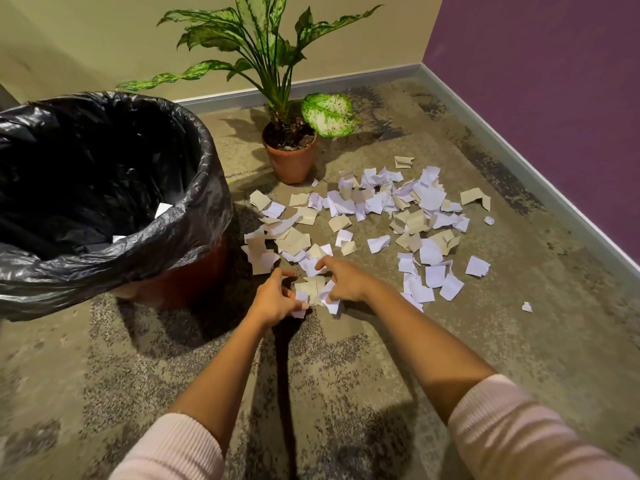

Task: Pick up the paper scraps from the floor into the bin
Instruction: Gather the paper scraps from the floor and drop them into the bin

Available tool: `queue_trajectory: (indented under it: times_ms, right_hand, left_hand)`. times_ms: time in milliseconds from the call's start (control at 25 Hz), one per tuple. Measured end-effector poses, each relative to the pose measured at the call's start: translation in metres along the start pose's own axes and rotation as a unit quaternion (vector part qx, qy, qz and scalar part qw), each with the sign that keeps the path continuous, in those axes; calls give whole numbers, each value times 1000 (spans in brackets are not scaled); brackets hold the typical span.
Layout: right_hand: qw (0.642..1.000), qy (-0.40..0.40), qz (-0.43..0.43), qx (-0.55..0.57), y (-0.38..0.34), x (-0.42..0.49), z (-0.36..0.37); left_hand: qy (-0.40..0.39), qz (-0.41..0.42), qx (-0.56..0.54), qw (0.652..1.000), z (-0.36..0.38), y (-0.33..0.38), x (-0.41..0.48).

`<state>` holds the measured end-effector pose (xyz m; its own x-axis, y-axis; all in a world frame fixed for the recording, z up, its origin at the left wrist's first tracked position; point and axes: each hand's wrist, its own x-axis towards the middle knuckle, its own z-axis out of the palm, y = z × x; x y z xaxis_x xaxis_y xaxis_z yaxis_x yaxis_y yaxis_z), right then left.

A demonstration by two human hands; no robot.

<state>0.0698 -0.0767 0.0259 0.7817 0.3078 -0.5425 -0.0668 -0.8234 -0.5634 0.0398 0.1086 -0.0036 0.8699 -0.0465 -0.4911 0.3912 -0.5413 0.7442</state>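
A potted plant [291, 161] is seen behind the paper scraps [381, 209], which are strewn on the floor [346, 358] right of the bin [211, 174]. A few are seen inside its black liner [104, 161]. A small bunch is clutched in the curled grip of the left hand [277, 299] and right hand [346, 280].
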Motion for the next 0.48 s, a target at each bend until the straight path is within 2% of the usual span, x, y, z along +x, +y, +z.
queue_trajectory:
  times_ms: [240, 480]
  right_hand:
    - [992, -9, 14, -122, -2, 12, 21]
    - [986, 46, 30, -155, 8, 14, 25]
  left_hand:
    - [-1, -4, 141, 990, 12, 9, 11]
    - [29, -22, 157, 987, 16, 4, 13]
